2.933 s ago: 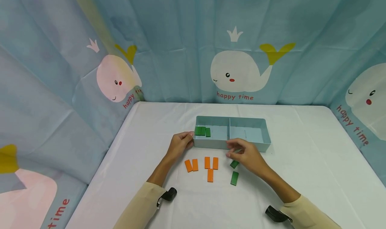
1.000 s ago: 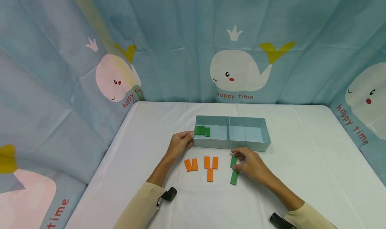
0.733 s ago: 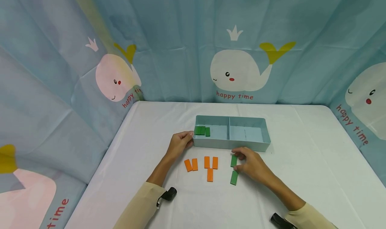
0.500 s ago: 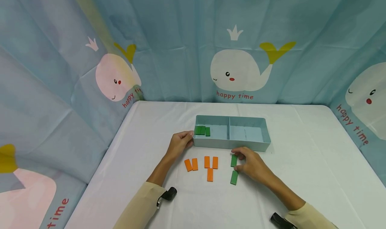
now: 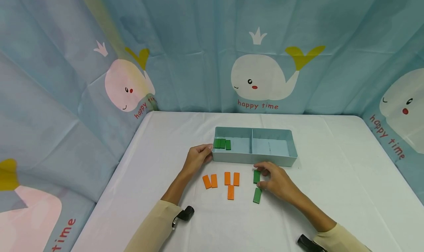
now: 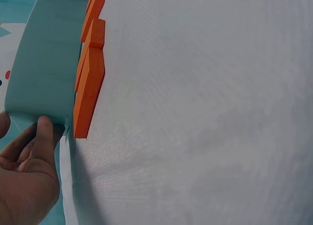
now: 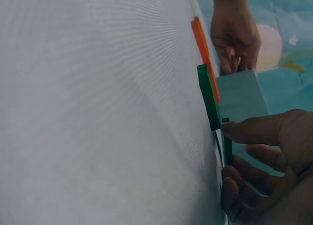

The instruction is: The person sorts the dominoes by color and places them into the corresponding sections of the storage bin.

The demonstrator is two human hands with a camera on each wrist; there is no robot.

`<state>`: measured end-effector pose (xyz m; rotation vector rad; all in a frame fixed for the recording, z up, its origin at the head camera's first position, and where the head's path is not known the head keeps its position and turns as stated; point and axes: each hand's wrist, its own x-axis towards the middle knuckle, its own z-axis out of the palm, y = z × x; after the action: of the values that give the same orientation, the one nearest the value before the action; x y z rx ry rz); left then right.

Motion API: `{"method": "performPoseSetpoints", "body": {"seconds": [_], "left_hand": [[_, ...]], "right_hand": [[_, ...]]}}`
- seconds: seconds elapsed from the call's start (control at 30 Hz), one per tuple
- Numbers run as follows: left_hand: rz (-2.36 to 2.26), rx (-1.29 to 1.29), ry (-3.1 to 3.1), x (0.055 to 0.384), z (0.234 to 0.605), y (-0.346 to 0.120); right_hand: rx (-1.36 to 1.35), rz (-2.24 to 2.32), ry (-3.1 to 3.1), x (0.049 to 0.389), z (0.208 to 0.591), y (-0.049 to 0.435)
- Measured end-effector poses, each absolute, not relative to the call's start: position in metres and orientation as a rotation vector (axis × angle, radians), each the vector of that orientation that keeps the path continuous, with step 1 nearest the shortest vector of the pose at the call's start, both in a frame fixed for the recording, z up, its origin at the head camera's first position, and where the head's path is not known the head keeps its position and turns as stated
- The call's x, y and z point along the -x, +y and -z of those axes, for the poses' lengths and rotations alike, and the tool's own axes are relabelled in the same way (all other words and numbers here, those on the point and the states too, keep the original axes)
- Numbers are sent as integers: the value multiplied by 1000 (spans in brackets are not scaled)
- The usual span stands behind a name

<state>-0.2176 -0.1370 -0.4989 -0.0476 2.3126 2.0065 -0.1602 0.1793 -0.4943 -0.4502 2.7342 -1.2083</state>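
A light blue two-compartment box [image 5: 232, 157] stands on the table, several green tiles [image 5: 222, 144] lying at the left of its left compartment. My left hand [image 5: 196, 160] holds the box's left end; in the left wrist view the fingers [image 6: 45, 129] rest against that end wall. In front of the box, my right hand [image 5: 275, 176] pinches a flat green tile [image 5: 256, 177] at its two ends, thumb at the near end. Just nearer lies a second green tile [image 5: 257, 195]. The right wrist view shows the thumb [image 7: 244, 129] at the pinched tile's end.
Several orange tiles [image 5: 230, 192] lie flat in front of the box, between the hands. The box's right compartment [image 5: 273, 146] holds no tiles. A white cloth [image 5: 331, 163] covers the table, and a whale-print curtain [image 5: 198, 79] hangs behind and at the sides.
Since the earliest frame, my right hand has come from the box's front wall down to the far green tile, which has turned from slanted to nearly straight. My left hand stays put.
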Motion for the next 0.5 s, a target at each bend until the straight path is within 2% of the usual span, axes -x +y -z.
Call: {"method": "performPoseSetpoints", "body": {"seconds": [0.5], "left_hand": [[-2006, 52, 2317, 218, 499, -137]], "right_hand": [[420, 1424, 2642, 159, 492, 182]]}}
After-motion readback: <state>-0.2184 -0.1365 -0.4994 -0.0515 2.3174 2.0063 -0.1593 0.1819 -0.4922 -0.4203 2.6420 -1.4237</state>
